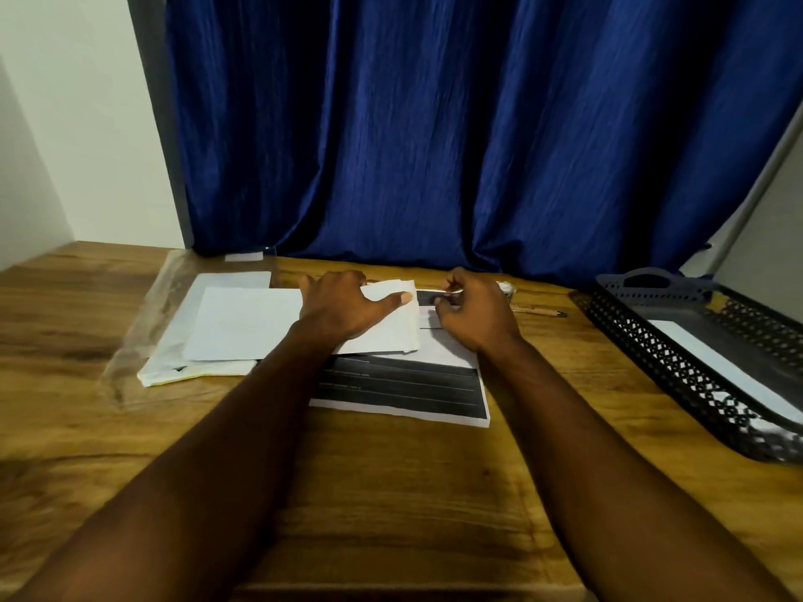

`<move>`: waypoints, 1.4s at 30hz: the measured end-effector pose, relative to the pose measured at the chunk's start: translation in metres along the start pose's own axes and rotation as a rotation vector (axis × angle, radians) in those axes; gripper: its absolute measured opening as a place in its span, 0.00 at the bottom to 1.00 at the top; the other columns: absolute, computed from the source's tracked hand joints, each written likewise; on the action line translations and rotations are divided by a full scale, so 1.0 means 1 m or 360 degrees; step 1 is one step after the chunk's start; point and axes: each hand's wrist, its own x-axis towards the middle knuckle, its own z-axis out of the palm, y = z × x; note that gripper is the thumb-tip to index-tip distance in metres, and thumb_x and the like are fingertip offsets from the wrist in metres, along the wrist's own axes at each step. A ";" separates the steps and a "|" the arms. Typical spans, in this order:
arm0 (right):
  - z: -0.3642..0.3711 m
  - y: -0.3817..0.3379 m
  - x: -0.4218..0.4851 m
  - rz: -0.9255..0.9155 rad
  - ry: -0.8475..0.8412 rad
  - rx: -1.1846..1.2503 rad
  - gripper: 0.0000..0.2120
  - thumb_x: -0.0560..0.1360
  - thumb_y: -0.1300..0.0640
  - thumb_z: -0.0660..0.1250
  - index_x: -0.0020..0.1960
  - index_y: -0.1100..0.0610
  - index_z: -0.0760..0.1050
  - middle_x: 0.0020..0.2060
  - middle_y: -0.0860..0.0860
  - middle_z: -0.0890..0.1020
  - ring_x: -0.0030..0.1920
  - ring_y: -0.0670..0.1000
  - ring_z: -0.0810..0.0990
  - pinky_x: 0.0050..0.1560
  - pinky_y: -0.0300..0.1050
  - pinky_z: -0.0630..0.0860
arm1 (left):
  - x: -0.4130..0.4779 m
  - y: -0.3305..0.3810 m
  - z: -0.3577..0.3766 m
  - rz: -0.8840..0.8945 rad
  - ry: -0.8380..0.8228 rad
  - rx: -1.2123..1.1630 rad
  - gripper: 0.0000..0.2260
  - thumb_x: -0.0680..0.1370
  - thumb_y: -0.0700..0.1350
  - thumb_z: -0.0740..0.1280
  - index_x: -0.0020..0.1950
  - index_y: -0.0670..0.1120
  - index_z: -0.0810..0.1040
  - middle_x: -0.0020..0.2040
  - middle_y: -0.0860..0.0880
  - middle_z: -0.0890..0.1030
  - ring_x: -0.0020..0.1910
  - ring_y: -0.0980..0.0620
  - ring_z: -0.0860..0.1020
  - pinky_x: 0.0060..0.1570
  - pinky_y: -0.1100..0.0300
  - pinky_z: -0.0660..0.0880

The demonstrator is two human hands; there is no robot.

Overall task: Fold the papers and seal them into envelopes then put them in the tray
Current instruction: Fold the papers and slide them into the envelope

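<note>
Envelope (pixel 391 328) and folded paper (pixel 428 317) sit at mid-counter toward the far edge, between the two hands.

Blue curtain (pixel 434 123) hangs behind everything. The wooden counter (pixel 391 493) runs the full width. A black mesh tray (pixel 678 375) lies at the right, well apart from the hands, with one white sealed envelope (pixel 717 358) flat in it. At the left is a stack of blank envelopes (pixel 243 323), resting on loose clear wrap (pixel 139 323). A printed sheet (pixel 404 388) with dark bands lies under the work, nearer the person.

The envelope's long axis runs roughly left to right, and its open end seems to face right — toward the folded paper, which touches or just enters that end; blur hides which. The coming move is likely a slide leftward along that axis.

The left hand (pixel 339 310) grips the envelope, thumb pressed on top and fingers out of sight beyond it. The right hand (pixel 478 315) has curled fingers and appears to pinch the folded paper's near end. It is the nearer one to the tray. Both forearms reach straight out, wrists low.

A pen (pixel 539 311) lies just right of the right hand.
</note>
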 end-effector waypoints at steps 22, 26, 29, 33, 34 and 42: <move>-0.004 0.019 0.020 -0.0335 -0.0160 -0.0566 0.09 0.82 0.53 0.66 0.58 0.47 0.83 0.46 0.49 0.85 0.52 0.55 0.81 0.62 0.56 0.71 | 0.005 -0.011 -0.005 -0.0127 -0.0005 0.0072 0.40 0.77 0.78 0.53 0.73 0.50 0.78 0.73 0.48 0.78 0.75 0.43 0.72 0.77 0.37 0.54; -0.017 0.021 0.025 -0.0224 0.0014 -0.0711 0.10 0.84 0.53 0.64 0.63 0.49 0.79 0.52 0.54 0.86 0.52 0.58 0.82 0.63 0.55 0.69 | 0.003 -0.011 -0.003 -0.0116 0.0004 0.0106 0.39 0.77 0.78 0.54 0.73 0.51 0.77 0.75 0.49 0.77 0.76 0.42 0.70 0.78 0.36 0.53; -0.023 0.017 0.025 -0.0125 0.0138 -0.0506 0.15 0.84 0.53 0.66 0.70 0.53 0.76 0.61 0.56 0.85 0.58 0.58 0.83 0.64 0.54 0.73 | 0.004 -0.011 -0.001 -0.0099 0.0011 0.0095 0.38 0.77 0.77 0.54 0.74 0.52 0.77 0.77 0.50 0.75 0.78 0.42 0.68 0.79 0.36 0.53; -0.029 0.007 0.028 0.0293 0.0020 0.0453 0.07 0.82 0.56 0.66 0.54 0.54 0.83 0.47 0.49 0.83 0.47 0.52 0.80 0.47 0.46 0.74 | 0.006 -0.014 0.006 -0.0027 0.0098 0.0048 0.34 0.78 0.75 0.56 0.71 0.53 0.80 0.73 0.52 0.79 0.76 0.44 0.71 0.77 0.38 0.57; -0.028 0.007 0.028 0.0348 -0.0099 0.0544 0.08 0.81 0.55 0.66 0.45 0.53 0.81 0.40 0.49 0.81 0.42 0.51 0.79 0.43 0.45 0.72 | 0.007 -0.015 0.008 -0.0018 0.0124 0.0023 0.31 0.80 0.72 0.57 0.70 0.53 0.81 0.71 0.52 0.81 0.75 0.44 0.72 0.77 0.38 0.57; -0.017 0.017 0.017 0.0106 -0.0514 0.0240 0.12 0.76 0.47 0.78 0.39 0.53 0.84 0.36 0.45 0.85 0.40 0.47 0.82 0.39 0.43 0.72 | 0.011 -0.020 0.012 -0.0015 0.0042 0.0032 0.24 0.86 0.63 0.53 0.62 0.50 0.83 0.65 0.47 0.83 0.71 0.42 0.75 0.76 0.35 0.54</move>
